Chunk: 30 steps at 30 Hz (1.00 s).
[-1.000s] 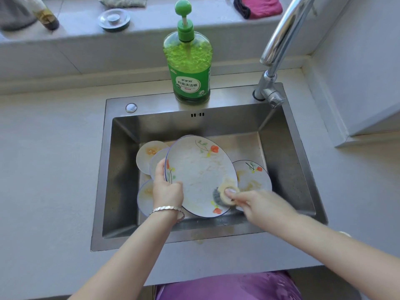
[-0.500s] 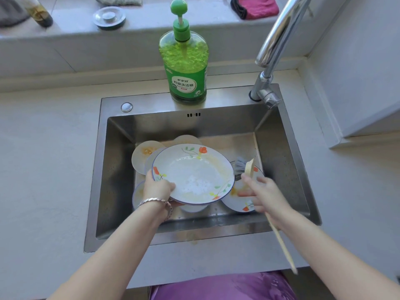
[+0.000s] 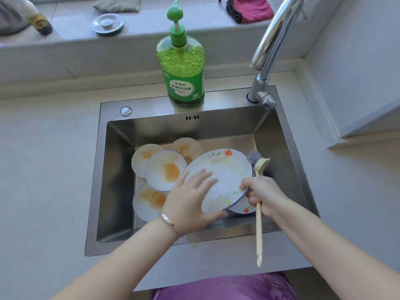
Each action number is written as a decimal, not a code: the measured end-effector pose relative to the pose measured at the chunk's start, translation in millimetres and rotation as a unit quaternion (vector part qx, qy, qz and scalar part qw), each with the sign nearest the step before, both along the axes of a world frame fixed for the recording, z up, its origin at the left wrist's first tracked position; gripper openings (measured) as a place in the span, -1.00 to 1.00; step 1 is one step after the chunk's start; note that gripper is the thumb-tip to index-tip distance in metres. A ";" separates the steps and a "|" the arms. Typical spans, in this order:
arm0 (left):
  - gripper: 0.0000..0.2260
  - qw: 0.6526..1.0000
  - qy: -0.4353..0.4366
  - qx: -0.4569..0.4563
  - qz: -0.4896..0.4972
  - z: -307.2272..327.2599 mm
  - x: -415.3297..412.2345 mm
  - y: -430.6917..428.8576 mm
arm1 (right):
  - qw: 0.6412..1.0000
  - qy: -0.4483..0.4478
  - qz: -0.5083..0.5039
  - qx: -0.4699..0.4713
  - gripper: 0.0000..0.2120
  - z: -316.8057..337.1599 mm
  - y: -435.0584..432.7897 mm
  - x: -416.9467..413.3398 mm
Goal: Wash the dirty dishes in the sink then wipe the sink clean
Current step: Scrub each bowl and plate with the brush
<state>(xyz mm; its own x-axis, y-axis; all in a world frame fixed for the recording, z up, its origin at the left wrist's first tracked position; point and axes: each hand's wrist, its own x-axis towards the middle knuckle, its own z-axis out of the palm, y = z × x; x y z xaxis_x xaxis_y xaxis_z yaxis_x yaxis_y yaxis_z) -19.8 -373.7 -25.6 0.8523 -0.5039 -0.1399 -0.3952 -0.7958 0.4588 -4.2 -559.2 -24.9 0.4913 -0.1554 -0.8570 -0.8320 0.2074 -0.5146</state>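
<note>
Six round glossy plates are seen in the rectangular steel sink [image 3: 112, 169]: four orange-stained plates [image 3: 165, 169] at 9 o'clock, two flowered at 3. The upper flowered plate [image 3: 227, 169] is touched by the flat, spread left hand [image 3: 190, 200]; one pale long-handled dish brush [image 3: 258, 226] is gripped by the curled right hand [image 3: 263, 193].

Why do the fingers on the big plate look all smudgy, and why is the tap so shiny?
Head view: the left hand is motion-blurred, its fingers smeared over the flowered plate; head view: the tap shows a bright glare streak; head view: the right hand and its dish brush look sharp.
</note>
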 end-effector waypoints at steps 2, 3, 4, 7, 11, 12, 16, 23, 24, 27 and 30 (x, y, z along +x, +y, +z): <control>-0.51 0.993 -0.102 0.022 -0.050 -2.5 -6.5 -12.2 | 1.000 -0.004 -0.004 0.017 -0.75 5.5 4.5 1.0; -0.64 0.989 -0.145 0.000 -0.042 -3.1 -6.6 -16.1 | 1.000 -0.007 -0.006 0.030 -0.76 8.9 7.1 1.4; -0.74 0.983 -0.178 -0.023 -0.023 -2.5 -5.1 -18.2 | 0.999 -0.011 -0.009 0.042 -0.78 12.3 9.0 1.7; -0.81 0.975 -0.207 -0.068 0.034 -0.3 2.9 -12.0 | 0.997 -0.048 0.002 0.059 -0.84 22.8 11.3 4.0; -0.78 0.951 -0.016 -0.181 0.249 12.8 15.6 -0.2 | 0.966 -0.126 0.150 -0.165 -0.56 30.2 -2.2 9.6; -0.74 0.934 0.033 -0.195 0.299 13.0 17.8 2.4 | 0.936 -0.156 0.199 -0.246 -0.55 29.7 -8.5 9.1; -0.72 0.913 0.114 -0.190 0.343 11.1 19.1 5.5 | 0.837 -0.317 0.325 -0.304 -0.51 30.8 0.6 -4.8; -0.76 0.917 0.132 -0.190 0.326 15.4 16.2 11.2 | 0.862 -0.294 0.306 -0.278 -0.57 21.1 3.6 7.4; -0.76 0.918 0.129 -0.189 0.323 17.0 16.2 11.5 | 0.876 -0.282 0.290 -0.264 -0.58 19.3 1.6 9.0; -0.77 0.921 0.132 -0.194 0.310 20.8 18.5 9.1 | 0.835 -0.384 0.337 -0.207 -0.57 31.3 26.9 -10.5; -0.77 0.927 0.144 -0.188 0.292 20.6 17.9 9.7 | 0.845 -0.378 0.329 -0.189 -0.56 30.1 21.9 -3.1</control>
<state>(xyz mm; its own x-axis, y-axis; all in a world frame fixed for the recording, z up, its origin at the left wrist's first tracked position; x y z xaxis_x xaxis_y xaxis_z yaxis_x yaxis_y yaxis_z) -1.9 -364.0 -5.0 0.9497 -0.0274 -0.3119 0.2347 -0.5974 0.7668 -7.3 -537.3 5.2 0.9626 0.1720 -0.2092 -0.1068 -0.4688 -0.8768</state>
